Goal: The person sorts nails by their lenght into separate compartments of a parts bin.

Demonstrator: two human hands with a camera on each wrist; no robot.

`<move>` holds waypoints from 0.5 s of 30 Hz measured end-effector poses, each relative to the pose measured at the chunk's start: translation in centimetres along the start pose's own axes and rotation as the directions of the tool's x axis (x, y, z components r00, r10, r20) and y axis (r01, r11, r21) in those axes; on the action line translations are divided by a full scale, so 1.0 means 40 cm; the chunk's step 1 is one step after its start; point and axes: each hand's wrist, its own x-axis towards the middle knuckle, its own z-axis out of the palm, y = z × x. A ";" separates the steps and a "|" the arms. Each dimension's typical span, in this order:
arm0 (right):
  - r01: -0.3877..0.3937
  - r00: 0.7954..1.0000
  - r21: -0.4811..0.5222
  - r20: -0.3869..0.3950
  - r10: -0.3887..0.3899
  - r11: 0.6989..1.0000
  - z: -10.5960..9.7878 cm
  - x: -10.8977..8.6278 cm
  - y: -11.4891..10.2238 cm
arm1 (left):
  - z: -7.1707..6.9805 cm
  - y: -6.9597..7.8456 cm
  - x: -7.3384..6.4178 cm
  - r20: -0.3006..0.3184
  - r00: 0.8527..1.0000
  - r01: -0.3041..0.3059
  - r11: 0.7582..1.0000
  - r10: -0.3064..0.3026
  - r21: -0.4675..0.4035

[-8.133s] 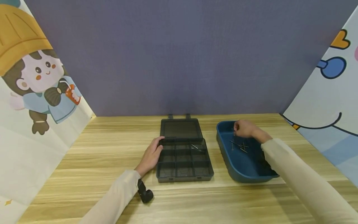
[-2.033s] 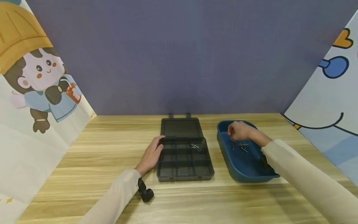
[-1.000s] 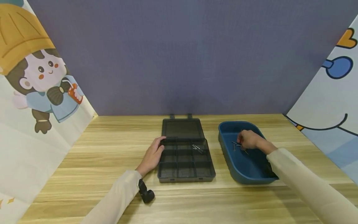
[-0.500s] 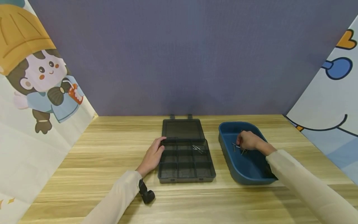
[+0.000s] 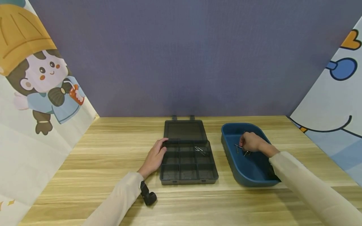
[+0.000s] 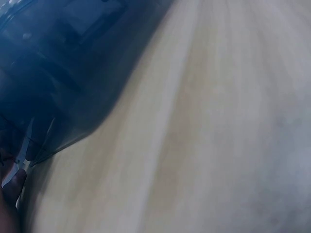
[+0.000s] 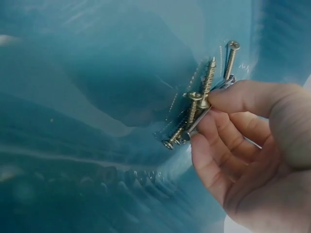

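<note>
On the left edge of a dark see-through compartment box (image 5: pixel 188 155) lies my left hand (image 5: pixel 152 157), its fingers fairly relaxed along the side near the hinge. Several silver nails (image 5: pixel 199 149) lie in the box's back right compartment. My right hand (image 5: pixel 251 142) is down inside a blue tray (image 5: pixel 240 172), over a small pile of fasteners. Seen from the right wrist, curled thumb and fingertips pinch a thin silver nail (image 7: pixel 198 124) among several brass-coloured screws (image 7: pixel 209 77). The left wrist view has the box wall (image 6: pixel 97 73) close up, with a fingertip (image 6: pixel 15 184) beside it.
The box's lid (image 5: pixel 185 130) is folded back flat on the wooden table (image 5: pixel 118 135), its two latches near the purple-grey back panel (image 5: pixel 181 62). Tray and box stand side by side with a narrow gap. Printed cartoon panels (image 5: pixel 17 150) flank the table.
Since the oldest frame, another nail has appeared in the back right compartment. My right hand, raised near the tray's back two seconds ago, has moved down onto the pile. My left hand keeps its place.
</note>
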 end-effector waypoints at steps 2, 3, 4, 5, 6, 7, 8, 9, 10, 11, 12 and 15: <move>0.006 1.000 0.000 -0.004 -0.006 1.000 0.000 0.001 0.001 | 0.001 -0.002 0.001 -0.001 1.000 -0.006 1.000 0.006 0.002; 0.009 1.000 0.000 -0.007 -0.009 1.000 0.000 0.001 0.001 | 0.001 -0.004 0.001 -0.001 1.000 -0.008 1.000 0.008 0.002; 0.015 1.000 -0.001 -0.010 -0.015 1.000 0.000 0.000 0.001 | 0.001 -0.004 0.001 -0.001 1.000 -0.009 1.000 0.009 0.002; 0.022 1.000 -0.001 -0.012 -0.022 1.000 0.000 -0.001 0.002 | 0.002 -0.005 0.002 -0.001 1.000 -0.009 1.000 0.009 0.001; 0.027 1.000 0.000 -0.014 -0.027 1.000 0.000 -0.001 0.002 | 0.001 -0.005 0.001 0.000 1.000 -0.007 1.000 0.007 0.000; 0.032 0.999 0.000 -0.018 -0.032 0.999 -0.001 -0.001 0.001 | 0.001 -0.004 0.001 0.000 1.000 -0.005 1.000 0.005 0.000; 0.039 0.999 -0.002 -0.023 -0.039 0.999 -0.003 -0.001 0.001 | 0.000 -0.002 0.000 0.001 1.000 -0.002 1.000 0.002 -0.003; 0.046 0.998 -0.005 -0.029 -0.046 0.999 -0.005 -0.002 0.000 | 0.000 -0.001 0.000 0.003 1.000 0.001 1.000 -0.001 -0.004; 0.056 0.998 -0.009 -0.036 -0.057 0.998 -0.007 -0.002 0.000 | 0.000 -0.001 0.000 0.004 1.000 0.003 1.000 -0.003 -0.005; 0.065 0.997 -0.012 -0.044 -0.066 0.998 -0.009 0.000 0.000 | 0.000 -0.001 0.000 0.004 1.000 0.005 1.000 -0.005 -0.005; 0.071 0.996 -0.017 -0.053 -0.072 0.997 -0.012 0.000 -0.002 | 0.000 0.000 0.000 0.005 1.000 0.005 1.000 -0.005 -0.006; 0.091 0.993 -0.028 -0.075 -0.093 0.995 -0.022 0.001 -0.003 | 0.001 0.000 0.001 0.003 1.000 0.000 1.000 0.000 -0.004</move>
